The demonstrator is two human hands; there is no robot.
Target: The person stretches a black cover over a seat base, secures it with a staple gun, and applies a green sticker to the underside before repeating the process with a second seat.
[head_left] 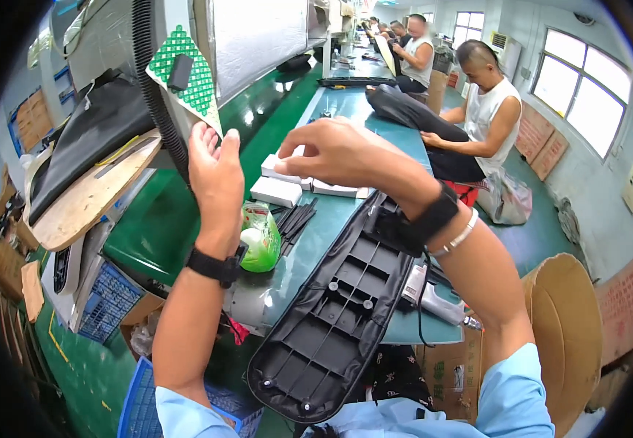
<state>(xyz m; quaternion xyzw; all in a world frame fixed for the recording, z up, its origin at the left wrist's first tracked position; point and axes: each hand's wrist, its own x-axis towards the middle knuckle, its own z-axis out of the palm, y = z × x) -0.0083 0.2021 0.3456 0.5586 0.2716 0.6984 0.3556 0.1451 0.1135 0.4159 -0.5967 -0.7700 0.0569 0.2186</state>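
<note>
At the upper left, my left hand [215, 175] has its fingers curled at the lower corner of a sheet [199, 84] with a green-and-white pattern. A small black rectangular piece [180, 72] sits on the sheet. My right hand [338, 153] is raised over the bench, fingers bent, thumb and forefinger apart, with nothing visible between them. Below it lies a long black seat cushion [331, 314], underside up, showing a ribbed plastic base with dark covering folded around its edge. My right forearm crosses over its far end.
White boxes [276, 191], a green plastic bag [260, 237] and black strips [298, 225] lie on the teal bench [265, 281]. An air-powered tool [440, 303] rests right of the cushion. A co-worker [488, 109] sits farther along, handling a dark cover. A ribbed black hose [157, 80] hangs at left.
</note>
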